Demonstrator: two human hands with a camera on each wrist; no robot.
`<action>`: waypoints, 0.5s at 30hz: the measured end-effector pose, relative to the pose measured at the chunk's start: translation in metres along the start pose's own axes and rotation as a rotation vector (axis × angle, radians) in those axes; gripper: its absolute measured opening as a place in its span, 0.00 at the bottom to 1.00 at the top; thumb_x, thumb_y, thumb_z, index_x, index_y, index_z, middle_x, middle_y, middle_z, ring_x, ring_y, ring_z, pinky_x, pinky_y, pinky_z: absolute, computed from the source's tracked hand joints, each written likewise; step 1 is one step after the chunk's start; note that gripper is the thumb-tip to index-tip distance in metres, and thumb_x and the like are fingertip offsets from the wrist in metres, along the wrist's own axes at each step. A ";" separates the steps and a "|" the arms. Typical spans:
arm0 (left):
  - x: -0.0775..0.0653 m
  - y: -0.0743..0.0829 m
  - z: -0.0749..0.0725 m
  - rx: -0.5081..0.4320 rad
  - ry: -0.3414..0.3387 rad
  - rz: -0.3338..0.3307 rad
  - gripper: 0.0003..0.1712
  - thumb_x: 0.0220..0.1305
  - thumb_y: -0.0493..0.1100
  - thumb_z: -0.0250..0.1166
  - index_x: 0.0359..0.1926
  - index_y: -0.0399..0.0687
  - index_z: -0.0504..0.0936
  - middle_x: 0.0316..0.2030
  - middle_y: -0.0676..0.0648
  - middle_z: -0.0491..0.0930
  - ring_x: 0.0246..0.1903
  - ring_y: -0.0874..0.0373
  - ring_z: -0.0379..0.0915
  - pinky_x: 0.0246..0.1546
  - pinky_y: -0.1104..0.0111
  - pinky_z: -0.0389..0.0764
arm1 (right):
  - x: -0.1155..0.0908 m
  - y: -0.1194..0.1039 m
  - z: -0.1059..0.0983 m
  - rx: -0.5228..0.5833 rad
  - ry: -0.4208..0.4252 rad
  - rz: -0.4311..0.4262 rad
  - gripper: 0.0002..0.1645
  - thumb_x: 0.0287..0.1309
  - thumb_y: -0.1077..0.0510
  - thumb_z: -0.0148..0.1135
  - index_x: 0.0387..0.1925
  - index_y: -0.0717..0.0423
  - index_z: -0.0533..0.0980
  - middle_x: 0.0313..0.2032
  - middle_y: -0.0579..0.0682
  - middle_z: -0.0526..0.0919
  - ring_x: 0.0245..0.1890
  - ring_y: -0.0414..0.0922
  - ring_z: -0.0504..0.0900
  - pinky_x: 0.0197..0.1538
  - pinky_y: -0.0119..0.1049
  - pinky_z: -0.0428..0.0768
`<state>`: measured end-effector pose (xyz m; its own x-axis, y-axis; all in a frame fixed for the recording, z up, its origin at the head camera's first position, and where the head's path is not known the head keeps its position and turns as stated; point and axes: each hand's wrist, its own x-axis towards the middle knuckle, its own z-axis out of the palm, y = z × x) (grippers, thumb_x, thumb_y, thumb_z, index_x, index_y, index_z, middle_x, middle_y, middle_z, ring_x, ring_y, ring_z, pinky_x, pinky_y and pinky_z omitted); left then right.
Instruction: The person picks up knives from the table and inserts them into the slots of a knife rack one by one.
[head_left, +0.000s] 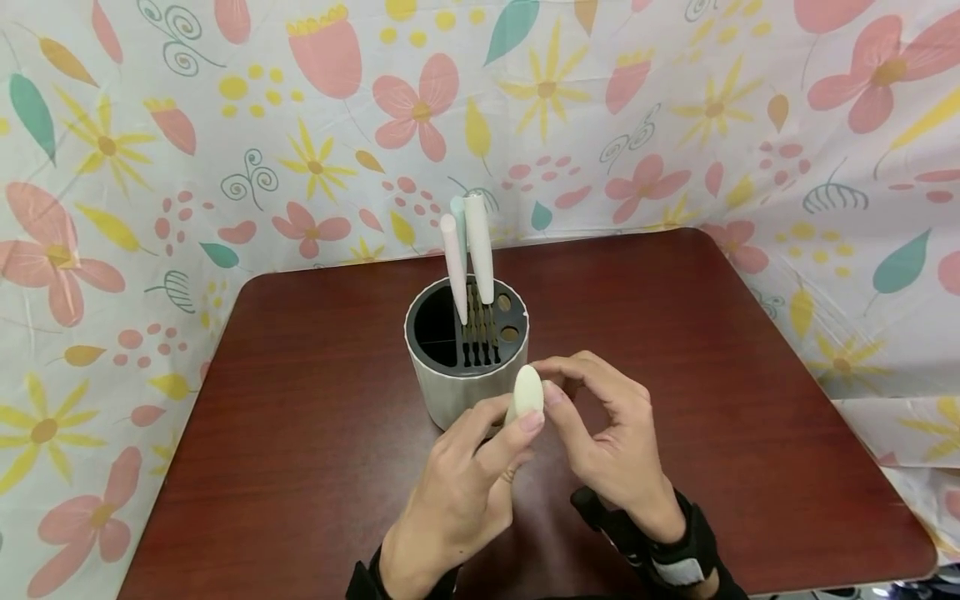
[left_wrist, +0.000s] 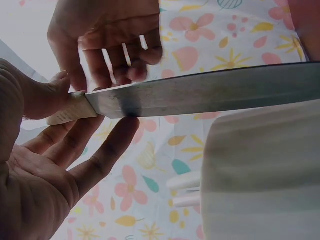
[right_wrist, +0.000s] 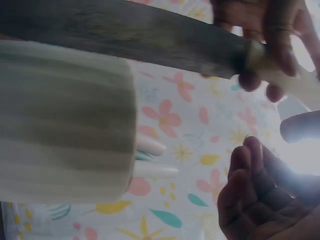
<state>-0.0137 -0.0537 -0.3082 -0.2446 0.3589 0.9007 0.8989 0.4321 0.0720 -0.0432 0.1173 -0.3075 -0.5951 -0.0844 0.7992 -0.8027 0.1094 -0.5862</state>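
Observation:
My left hand (head_left: 461,483) pinches the pale cream handle of a knife (head_left: 529,390) between thumb and fingers, in front of the knife holder (head_left: 442,392). In the left wrist view the broad metal blade (left_wrist: 210,92) runs alongside the holder's wall, while the head view hides it behind the left hand. My right hand (head_left: 618,425) is close by on the right, its thumb and index finger near the handle. In the right wrist view those right fingers (right_wrist: 240,165) are loosely bent, apart from the handle, with nothing between them.
Pink, green and white handles (head_left: 480,250) stand up from the holder's slotted black top (head_left: 480,354), which also has a large open compartment and round holes. A dark red-brown table (head_left: 300,467) lies under everything. Behind it hangs a flower-patterned cloth (head_left: 247,167).

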 end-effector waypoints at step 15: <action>0.014 -0.003 -0.019 0.027 0.068 0.046 0.30 0.70 0.34 0.62 0.69 0.43 0.62 0.44 0.33 0.81 0.43 0.48 0.82 0.44 0.68 0.85 | 0.007 0.026 0.022 -0.151 -0.062 0.086 0.15 0.63 0.66 0.63 0.51 0.59 0.82 0.52 0.55 0.84 0.56 0.46 0.80 0.62 0.32 0.74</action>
<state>-0.0125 -0.0654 -0.2879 -0.1771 0.3226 0.9298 0.8984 0.4388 0.0189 -0.0690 0.0973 -0.3201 -0.6659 -0.1287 0.7348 -0.7370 0.2658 -0.6214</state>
